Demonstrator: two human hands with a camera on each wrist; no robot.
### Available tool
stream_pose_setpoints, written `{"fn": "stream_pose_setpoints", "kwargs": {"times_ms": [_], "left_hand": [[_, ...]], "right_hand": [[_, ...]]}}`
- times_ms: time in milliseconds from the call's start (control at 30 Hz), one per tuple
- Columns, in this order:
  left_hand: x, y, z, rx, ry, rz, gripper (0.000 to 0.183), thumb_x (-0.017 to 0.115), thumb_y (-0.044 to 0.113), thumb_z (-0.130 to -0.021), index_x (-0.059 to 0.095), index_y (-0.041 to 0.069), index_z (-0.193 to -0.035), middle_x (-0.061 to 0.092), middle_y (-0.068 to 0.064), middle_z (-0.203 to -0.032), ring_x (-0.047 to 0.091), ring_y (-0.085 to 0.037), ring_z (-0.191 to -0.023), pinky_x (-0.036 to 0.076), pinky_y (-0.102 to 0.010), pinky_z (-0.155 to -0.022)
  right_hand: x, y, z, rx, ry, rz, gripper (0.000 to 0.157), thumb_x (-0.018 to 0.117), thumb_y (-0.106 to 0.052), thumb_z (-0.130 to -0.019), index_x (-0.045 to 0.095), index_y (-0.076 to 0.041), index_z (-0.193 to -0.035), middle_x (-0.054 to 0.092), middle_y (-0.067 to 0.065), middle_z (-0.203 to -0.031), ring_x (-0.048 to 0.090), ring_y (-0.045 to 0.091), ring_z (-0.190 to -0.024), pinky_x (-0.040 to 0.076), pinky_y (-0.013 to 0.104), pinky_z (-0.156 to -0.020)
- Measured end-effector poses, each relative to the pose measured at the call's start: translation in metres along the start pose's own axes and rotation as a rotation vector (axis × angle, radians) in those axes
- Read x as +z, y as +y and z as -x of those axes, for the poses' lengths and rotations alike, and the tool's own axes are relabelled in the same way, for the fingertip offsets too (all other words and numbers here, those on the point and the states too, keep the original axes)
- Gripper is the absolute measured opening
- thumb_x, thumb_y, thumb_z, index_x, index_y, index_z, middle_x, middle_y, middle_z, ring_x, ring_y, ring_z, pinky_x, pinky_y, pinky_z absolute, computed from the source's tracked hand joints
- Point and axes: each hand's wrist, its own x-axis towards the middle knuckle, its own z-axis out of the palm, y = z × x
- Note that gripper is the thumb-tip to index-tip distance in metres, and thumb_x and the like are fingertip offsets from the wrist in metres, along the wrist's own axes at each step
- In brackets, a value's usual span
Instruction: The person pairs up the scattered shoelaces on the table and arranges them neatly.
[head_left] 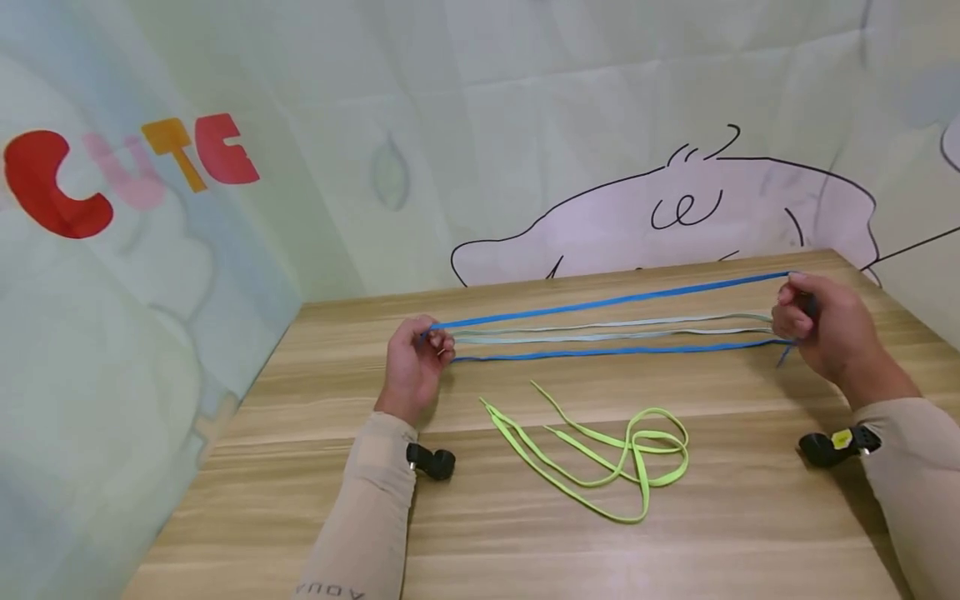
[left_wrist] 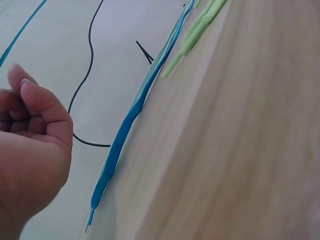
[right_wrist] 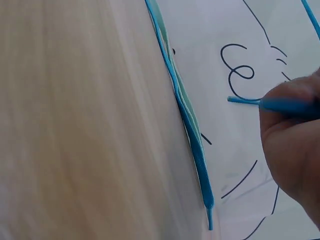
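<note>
A flat blue shoelace [head_left: 607,302] is stretched in the air between both hands, rising slightly toward the right. My left hand [head_left: 414,367] pinches its left end between thumb and fingers. At the other end, my right hand [head_left: 832,333] grips it, with a short blue tip [right_wrist: 243,100] sticking out past the fingers in the right wrist view. Beneath it, a second blue shoelace [head_left: 615,352] lies nearly straight along the table. Pale green laces [head_left: 615,337] run beside that one on its far side.
Closer to the body, a yellow-green shoelace [head_left: 643,492] lies in loose loops on the wooden table [head_left: 510,550]. A printed cloth backdrop [head_left: 525,125] hangs behind the table and along its left side.
</note>
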Motion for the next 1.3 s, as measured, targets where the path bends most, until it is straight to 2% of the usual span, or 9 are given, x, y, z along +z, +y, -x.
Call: {"fn": "stream_pose_setpoints", "kwargs": {"times_ms": [100,267,500,667,733,867,1000,1167,1300], "left_hand": [[0.000,0.001,0.001,-0.013,0.023,0.017,0.027,0.039,0.014,-0.096,0.046,0.013,-0.069,0.040,0.001,-0.070,0.047,-0.017,-0.067,0.037,-0.027,-0.061],[-0.003,0.004,0.002,-0.019,0.064,0.053,0.026,0.038,0.013,-0.095,0.047,0.013,-0.071,0.041,0.001,-0.069,0.046,-0.015,-0.065,0.036,-0.026,-0.059],[-0.008,0.007,0.000,-0.003,0.062,0.060,0.026,0.038,0.012,-0.095,0.049,0.013,-0.071,0.043,0.002,-0.067,0.047,-0.015,-0.065,0.037,-0.025,-0.059],[-0.011,0.007,-0.001,-0.006,0.058,0.048,0.026,0.038,0.012,-0.095,0.050,0.013,-0.072,0.043,0.001,-0.067,0.047,-0.016,-0.065,0.038,-0.025,-0.059],[-0.011,0.007,0.000,-0.018,0.057,0.024,0.026,0.039,0.012,-0.096,0.049,0.012,-0.072,0.043,0.001,-0.067,0.047,-0.016,-0.066,0.038,-0.026,-0.060],[-0.011,0.006,0.000,-0.072,0.048,-0.071,0.023,0.043,0.012,-0.097,0.050,0.011,-0.074,0.045,-0.001,-0.069,0.050,-0.018,-0.068,0.040,-0.027,-0.064],[-0.012,0.007,0.000,-0.137,0.061,-0.152,0.018,0.047,0.011,-0.097,0.049,0.009,-0.079,0.047,-0.001,-0.071,0.054,-0.019,-0.069,0.044,-0.028,-0.067],[-0.013,0.007,0.000,-0.222,0.090,-0.232,0.013,0.049,0.015,-0.096,0.047,0.007,-0.086,0.048,-0.001,-0.074,0.057,-0.018,-0.071,0.048,-0.026,-0.069],[-0.014,0.007,-0.001,-0.235,0.109,-0.251,0.013,0.049,0.015,-0.097,0.046,0.006,-0.088,0.049,-0.001,-0.074,0.058,-0.017,-0.071,0.048,-0.025,-0.068]], "right_hand": [[0.000,-0.003,0.001,0.013,-0.097,0.047,0.056,0.018,-0.008,-0.110,0.065,0.003,-0.082,0.015,0.006,-0.052,0.008,0.019,-0.043,0.004,0.029,-0.043],[0.000,-0.007,0.002,0.030,-0.114,0.110,0.054,0.020,-0.004,-0.110,0.071,0.002,-0.093,0.011,0.007,-0.053,0.004,0.020,-0.043,0.003,0.029,-0.041],[-0.003,-0.005,0.000,0.035,0.136,0.345,0.034,0.044,-0.006,-0.107,0.075,-0.006,-0.094,0.017,0.003,-0.056,0.007,0.022,-0.048,0.003,0.033,-0.044],[-0.008,-0.005,0.003,0.084,0.325,0.643,0.031,0.053,-0.016,-0.105,0.076,-0.013,-0.085,0.040,-0.002,-0.054,0.031,0.015,-0.046,0.021,0.036,-0.044],[-0.011,-0.006,0.005,0.115,0.354,0.702,0.033,0.052,-0.016,-0.105,0.075,-0.014,-0.082,0.046,-0.002,-0.057,0.040,0.012,-0.049,0.029,0.033,-0.044],[-0.015,-0.009,0.006,0.170,0.418,0.726,0.035,0.051,-0.019,-0.105,0.074,-0.017,-0.079,0.051,-0.005,-0.060,0.046,0.010,-0.053,0.039,0.026,-0.047],[-0.019,-0.013,0.004,0.216,0.469,0.668,0.034,0.055,-0.017,-0.103,0.075,-0.017,-0.076,0.055,-0.005,-0.062,0.048,0.008,-0.053,0.042,0.023,-0.047],[-0.023,-0.013,0.006,0.286,0.505,0.784,0.034,0.056,-0.016,-0.101,0.071,-0.023,-0.071,0.056,-0.007,-0.064,0.050,0.008,-0.055,0.044,0.023,-0.050],[-0.024,-0.013,0.007,0.338,0.550,0.838,0.035,0.053,-0.018,-0.100,0.066,-0.026,-0.068,0.056,-0.010,-0.064,0.051,0.007,-0.056,0.046,0.023,-0.052]]}}
